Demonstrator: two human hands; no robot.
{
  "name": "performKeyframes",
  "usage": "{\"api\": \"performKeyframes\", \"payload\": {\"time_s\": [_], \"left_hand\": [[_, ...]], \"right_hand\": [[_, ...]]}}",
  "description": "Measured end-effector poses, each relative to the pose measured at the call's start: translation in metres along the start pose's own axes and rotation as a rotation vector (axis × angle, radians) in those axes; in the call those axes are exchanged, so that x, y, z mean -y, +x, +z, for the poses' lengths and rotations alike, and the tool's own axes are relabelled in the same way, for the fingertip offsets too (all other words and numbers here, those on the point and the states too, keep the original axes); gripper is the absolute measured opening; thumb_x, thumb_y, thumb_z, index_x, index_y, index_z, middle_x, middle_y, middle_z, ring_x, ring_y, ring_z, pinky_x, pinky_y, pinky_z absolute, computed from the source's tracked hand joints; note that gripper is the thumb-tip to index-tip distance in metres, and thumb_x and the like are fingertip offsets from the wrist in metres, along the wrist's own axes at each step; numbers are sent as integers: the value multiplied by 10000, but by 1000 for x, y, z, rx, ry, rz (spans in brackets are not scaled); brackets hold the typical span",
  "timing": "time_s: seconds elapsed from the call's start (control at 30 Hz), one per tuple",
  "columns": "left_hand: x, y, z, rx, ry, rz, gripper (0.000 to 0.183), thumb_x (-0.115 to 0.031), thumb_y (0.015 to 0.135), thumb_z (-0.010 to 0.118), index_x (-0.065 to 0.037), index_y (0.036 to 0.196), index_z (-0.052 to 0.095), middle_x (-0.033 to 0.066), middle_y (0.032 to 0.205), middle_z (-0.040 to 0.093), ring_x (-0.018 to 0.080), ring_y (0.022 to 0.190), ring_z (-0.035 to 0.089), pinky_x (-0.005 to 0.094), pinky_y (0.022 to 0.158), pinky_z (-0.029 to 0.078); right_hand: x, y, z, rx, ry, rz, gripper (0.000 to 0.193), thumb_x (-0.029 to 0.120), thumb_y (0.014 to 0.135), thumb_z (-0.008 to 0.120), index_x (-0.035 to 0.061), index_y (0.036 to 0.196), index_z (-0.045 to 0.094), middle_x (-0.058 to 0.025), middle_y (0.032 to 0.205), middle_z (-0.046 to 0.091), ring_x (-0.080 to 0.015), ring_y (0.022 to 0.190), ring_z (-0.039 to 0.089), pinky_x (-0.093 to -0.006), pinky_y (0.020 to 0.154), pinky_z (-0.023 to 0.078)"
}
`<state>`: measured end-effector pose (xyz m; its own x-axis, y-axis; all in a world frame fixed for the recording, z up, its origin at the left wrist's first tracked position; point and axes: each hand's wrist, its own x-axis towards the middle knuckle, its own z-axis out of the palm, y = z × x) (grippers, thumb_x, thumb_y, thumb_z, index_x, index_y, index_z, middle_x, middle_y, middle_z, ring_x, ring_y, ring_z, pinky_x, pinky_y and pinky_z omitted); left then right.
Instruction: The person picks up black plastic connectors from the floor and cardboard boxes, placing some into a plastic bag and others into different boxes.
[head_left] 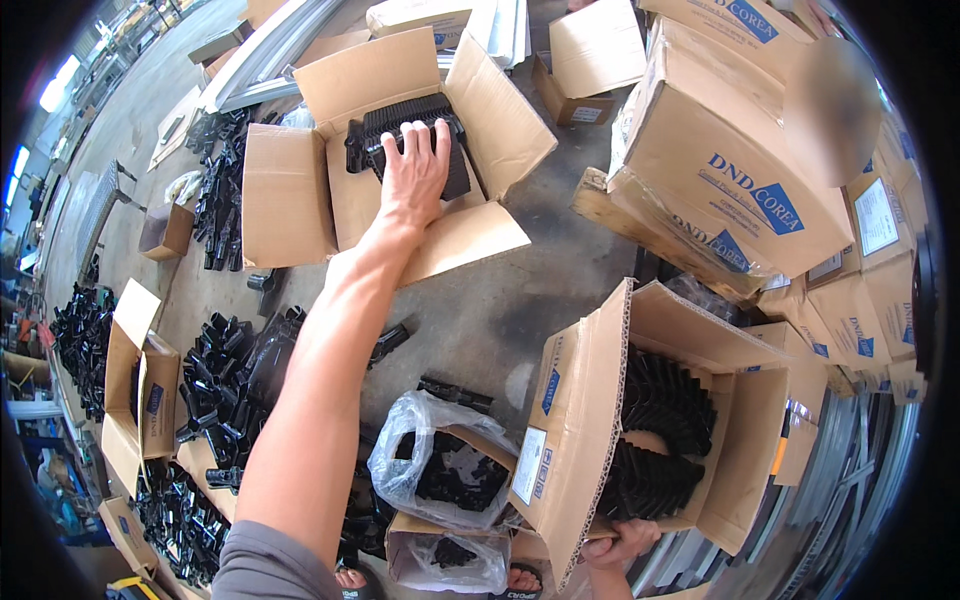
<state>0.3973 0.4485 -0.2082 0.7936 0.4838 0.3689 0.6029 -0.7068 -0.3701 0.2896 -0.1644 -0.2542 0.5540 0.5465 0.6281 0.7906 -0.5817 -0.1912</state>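
Note:
My left hand (412, 180) reaches into an open cardboard box (289, 196) at the top centre. Its fingers are spread and bent over a stack of black plastic parts (456, 180), touching them; the thumb is hidden. These parts sit packed in neat rows. At the lower right my right hand (622, 545) is closed on the lower edge of a second cardboard box (570, 430), which is tilted. Curved rows of nested black plastic parts (655, 480) fill part of that box.
Loose black parts (225, 375) lie heaped on the floor at left, near a small open carton (158, 400). A plastic-lined box (395, 450) of black pieces stands by my feet. Large closed cartons (735, 150) on a pallet rise at right. Long metal profiles (830, 500) lie lower right.

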Motion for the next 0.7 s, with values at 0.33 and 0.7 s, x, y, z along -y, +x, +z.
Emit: {"api": "performKeyframes", "payload": {"time_s": [0.33,0.7], "left_hand": [[69,-18,-98,-213,-692,-403,930,-336,633,910,28,1375,484,201,1203,617,362,1161,607,462,1021,486],[66,-266,-259,-131,-2969,-672,789,-517,869,695,-38,1468,509,246,1456,546,448,1348,515,599,1154,407]], "right_hand": [[0,-3,3,-12,40,14,381,442,1008,435,97,888,545,-109,823,520,-313,784,501,-468,816,361],[-1,0,-11,-26,17,-9,183,206,932,579,52,1005,643,-155,894,595,-377,887,560,-509,866,398]]}}
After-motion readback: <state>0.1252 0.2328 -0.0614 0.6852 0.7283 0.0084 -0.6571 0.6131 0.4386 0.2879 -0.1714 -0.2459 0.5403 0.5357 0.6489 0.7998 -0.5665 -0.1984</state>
